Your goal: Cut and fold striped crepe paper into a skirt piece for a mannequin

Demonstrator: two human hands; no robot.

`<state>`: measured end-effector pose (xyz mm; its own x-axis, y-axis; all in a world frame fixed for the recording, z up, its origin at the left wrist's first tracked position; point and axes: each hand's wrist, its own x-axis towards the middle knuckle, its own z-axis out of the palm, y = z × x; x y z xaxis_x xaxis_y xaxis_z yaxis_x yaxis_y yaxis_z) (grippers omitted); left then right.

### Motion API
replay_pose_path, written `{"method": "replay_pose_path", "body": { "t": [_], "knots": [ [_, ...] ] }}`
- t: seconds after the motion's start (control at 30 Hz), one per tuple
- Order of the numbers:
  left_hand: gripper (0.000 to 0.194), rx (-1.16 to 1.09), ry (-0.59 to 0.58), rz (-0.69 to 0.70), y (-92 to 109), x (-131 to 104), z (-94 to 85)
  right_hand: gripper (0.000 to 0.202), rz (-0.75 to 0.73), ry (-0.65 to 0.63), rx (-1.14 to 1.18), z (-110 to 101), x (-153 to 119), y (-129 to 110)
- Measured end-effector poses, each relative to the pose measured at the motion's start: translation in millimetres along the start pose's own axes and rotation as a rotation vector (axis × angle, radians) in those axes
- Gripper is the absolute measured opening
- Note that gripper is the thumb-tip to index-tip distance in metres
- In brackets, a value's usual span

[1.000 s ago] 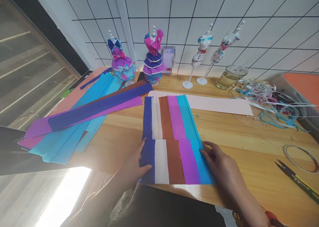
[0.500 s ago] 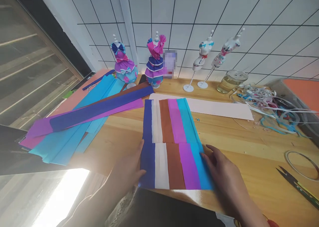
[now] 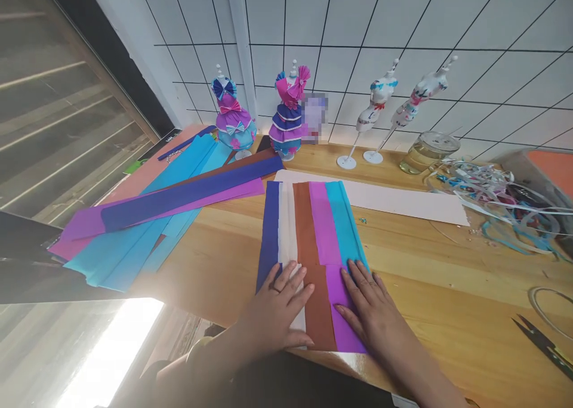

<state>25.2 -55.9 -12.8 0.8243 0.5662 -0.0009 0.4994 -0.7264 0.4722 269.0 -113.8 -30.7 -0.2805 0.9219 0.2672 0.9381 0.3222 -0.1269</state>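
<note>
In front of me on the wooden table lies a striped paper sheet [image 3: 317, 312], with bands of dark blue, white, brown, purple and light blue and a crosswise seam near its middle. Flat on its lower left part, over the white and blue bands, rests my left hand [image 3: 280, 306], fingers spread. My right hand [image 3: 369, 306] presses on the purple and light blue bands at the lower right, its fingers stretched out too. Neither hand grips anything. The palms hide part of the sheet's near half.
Loose crepe paper strips [image 3: 179, 202] in blue and purple lie at left. Behind the sheet is a long pale card [image 3: 403, 203]. Dressed mini mannequins [image 3: 286, 121], bare ones [image 3: 378, 110], a glass cup [image 3: 427, 153], tangled ribbons [image 3: 514, 199] and thread snips [image 3: 544, 342] surround it.
Both hands have moved inward from the sheet's left and right edges and now lie flat on its lower half. The view has shifted slightly.
</note>
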Motion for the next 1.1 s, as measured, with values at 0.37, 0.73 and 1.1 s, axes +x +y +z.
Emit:
{"method": "replay_pose_path", "body": {
  "t": [0.37,0.73,1.1],
  "knots": [
    [0.082,0.109,-0.044,0.011,-2.1,-1.1,-6.4,0.044,0.529,-0.01,0.484,-11.7,53.1,67.8],
    [0.082,0.222,-0.023,0.011,-5.2,-1.9,-3.0,0.051,0.574,-0.001,0.55,-6.6,93.7,70.6],
    [0.078,0.283,0.031,-0.041,-26.1,24.5,-9.9,0.05,0.608,0.161,0.569,-6.6,105.7,91.6]
  ]
}}
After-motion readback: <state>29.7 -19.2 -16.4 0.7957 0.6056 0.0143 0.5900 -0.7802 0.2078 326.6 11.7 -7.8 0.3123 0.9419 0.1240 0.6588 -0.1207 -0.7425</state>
